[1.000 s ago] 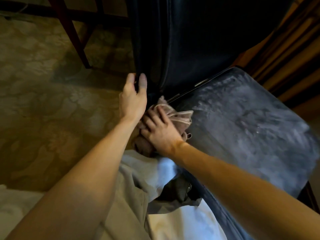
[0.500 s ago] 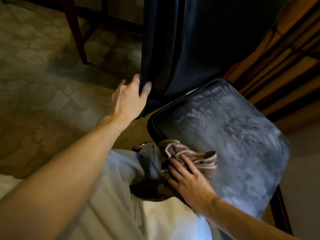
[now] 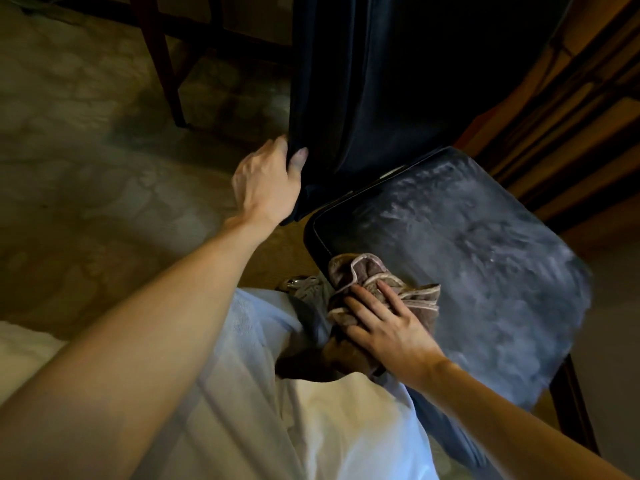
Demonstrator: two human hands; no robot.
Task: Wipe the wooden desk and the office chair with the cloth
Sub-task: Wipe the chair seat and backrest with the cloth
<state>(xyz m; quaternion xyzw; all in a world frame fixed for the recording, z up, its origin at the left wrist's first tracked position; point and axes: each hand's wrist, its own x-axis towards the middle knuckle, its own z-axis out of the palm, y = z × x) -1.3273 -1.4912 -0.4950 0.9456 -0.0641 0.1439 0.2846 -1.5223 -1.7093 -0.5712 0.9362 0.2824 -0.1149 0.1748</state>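
While the left hand (image 3: 268, 181) gripped the side edge of the dark backrest (image 3: 363, 98), its fingers curled round it to steady the office chair (image 3: 408, 188), the right hand (image 3: 384, 327) lay with straight fingers on the crumpled cloth (image 3: 360, 275) and pressed it down. The cloth sat on the edge of the seat (image 3: 467, 258) nearest to the person, close to the corner under the backrest. The step in hand seemed to be the wiping of the seat, which showed pale streaks over most of its surface. The next move probably called for a firm stroke across the seat toward its far edge, the left hand preventing the chair from turning.
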